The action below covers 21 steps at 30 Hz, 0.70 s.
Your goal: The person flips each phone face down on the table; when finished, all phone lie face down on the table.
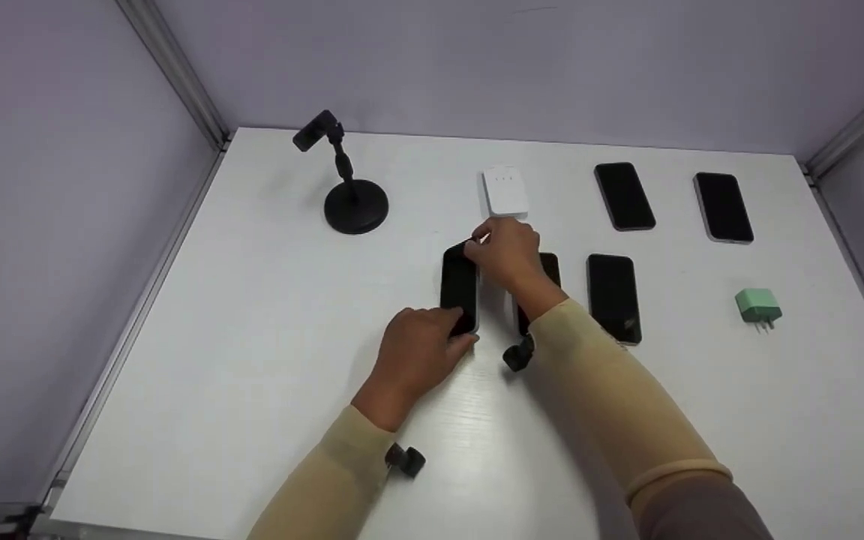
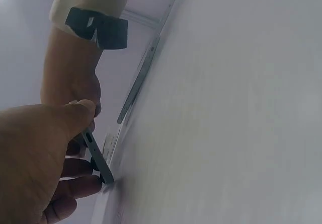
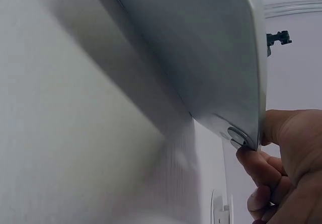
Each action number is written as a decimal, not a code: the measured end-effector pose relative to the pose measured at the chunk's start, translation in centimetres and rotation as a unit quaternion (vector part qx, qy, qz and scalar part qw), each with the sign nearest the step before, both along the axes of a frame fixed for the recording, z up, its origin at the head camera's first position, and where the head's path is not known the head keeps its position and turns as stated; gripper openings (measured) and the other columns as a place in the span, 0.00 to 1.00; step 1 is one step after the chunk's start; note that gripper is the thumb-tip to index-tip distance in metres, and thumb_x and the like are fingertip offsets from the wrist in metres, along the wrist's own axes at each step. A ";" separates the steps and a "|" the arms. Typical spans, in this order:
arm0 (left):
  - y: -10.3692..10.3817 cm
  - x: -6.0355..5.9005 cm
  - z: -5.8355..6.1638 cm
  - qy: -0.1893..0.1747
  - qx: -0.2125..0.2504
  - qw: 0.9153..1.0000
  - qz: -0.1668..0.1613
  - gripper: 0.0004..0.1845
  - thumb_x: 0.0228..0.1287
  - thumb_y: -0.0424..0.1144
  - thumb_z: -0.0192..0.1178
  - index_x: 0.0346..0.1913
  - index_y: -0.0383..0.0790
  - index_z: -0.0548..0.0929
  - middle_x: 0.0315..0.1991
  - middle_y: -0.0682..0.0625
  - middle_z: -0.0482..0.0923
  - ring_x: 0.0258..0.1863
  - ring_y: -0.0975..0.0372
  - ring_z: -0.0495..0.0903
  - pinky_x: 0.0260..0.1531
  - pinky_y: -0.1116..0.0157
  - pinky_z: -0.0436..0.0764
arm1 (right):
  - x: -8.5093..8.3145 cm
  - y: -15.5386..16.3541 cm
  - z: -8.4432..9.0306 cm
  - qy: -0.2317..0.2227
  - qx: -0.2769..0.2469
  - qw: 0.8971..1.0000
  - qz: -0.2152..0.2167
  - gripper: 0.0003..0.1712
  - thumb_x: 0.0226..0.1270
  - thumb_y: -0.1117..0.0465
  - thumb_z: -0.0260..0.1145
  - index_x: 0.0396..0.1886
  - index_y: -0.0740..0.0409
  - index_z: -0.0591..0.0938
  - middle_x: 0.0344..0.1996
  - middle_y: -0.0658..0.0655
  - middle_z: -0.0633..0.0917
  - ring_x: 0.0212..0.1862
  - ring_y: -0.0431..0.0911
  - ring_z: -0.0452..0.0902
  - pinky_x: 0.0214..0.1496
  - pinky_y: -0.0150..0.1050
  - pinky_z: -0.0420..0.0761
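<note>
Left hand [image 1: 418, 352]: fingers curled round the near end of the black phone [image 1: 460, 287]; thumb on its edge
Right hand [image 1: 505, 251]: pinches the phone's far end
Phone: mid-table [image 1: 252, 300], one long edge lifted, tilted
Nearby: 4 more dark phones lying flat; white charger [image 1: 505, 191] just beyond; green plug [image 1: 758, 306] at right; black stand [image 1: 349, 195] at left

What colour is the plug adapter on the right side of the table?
Green; the plug adapter shows best in the head view.

I see even, soft overhead light on the head view – faint shadows under the arms; both wrist views are blurry, washed out, close-range defocus.
</note>
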<state>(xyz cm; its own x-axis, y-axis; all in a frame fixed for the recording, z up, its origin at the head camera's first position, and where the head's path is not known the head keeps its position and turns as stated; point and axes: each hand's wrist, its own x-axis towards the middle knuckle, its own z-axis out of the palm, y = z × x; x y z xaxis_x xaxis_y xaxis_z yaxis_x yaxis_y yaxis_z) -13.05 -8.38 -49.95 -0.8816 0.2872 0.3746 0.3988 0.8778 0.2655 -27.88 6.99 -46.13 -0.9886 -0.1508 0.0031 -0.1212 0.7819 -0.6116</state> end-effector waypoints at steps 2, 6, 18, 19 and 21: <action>0.5 0.2 0.1 0.034 -0.020 0.999 -0.003 0.22 0.70 0.55 0.64 0.54 0.43 0.88 0.39 0.49 0.91 0.33 0.56 0.88 0.34 0.56 0.81 | 0.1 0.0 -0.1 0.008 -0.004 1.000 0.006 0.17 0.64 0.50 0.68 0.46 0.54 0.89 0.37 0.53 0.90 0.46 0.54 0.82 0.55 0.50 0.78; 0.7 0.6 0.1 0.084 -0.028 0.996 -0.002 0.18 0.71 0.51 0.64 0.55 0.45 0.89 0.36 0.51 0.91 0.29 0.59 0.87 0.28 0.58 0.79 | 0.2 0.1 -0.5 0.012 -0.043 0.998 0.038 0.18 0.70 0.48 0.66 0.51 0.53 0.88 0.39 0.55 0.90 0.43 0.52 0.83 0.49 0.48 0.80; -1.0 1.3 -0.4 0.086 0.065 0.994 0.032 0.16 0.69 0.42 0.65 0.57 0.44 0.88 0.35 0.53 0.91 0.25 0.61 0.85 0.25 0.61 0.81 | 0.5 0.1 -1.3 -0.044 -0.155 0.980 0.115 0.24 0.76 0.46 0.62 0.65 0.51 0.81 0.44 0.53 0.88 0.42 0.47 0.80 0.44 0.42 0.79; -1.3 1.4 -0.4 0.082 0.073 0.993 0.038 0.16 0.69 0.42 0.65 0.57 0.43 0.88 0.36 0.53 0.91 0.27 0.61 0.87 0.26 0.61 0.83 | 0.5 0.1 -1.3 -0.046 -0.154 0.979 0.121 0.24 0.77 0.46 0.61 0.66 0.51 0.80 0.48 0.53 0.88 0.46 0.47 0.81 0.47 0.44 0.80; -1.8 1.6 -0.3 0.070 0.098 0.992 0.048 0.17 0.69 0.40 0.65 0.58 0.40 0.87 0.38 0.50 0.91 0.31 0.61 0.89 0.30 0.61 0.85 | 0.5 0.0 -1.4 -0.051 -0.152 0.978 0.134 0.25 0.78 0.47 0.60 0.69 0.51 0.78 0.55 0.54 0.86 0.55 0.49 0.81 0.56 0.47 0.80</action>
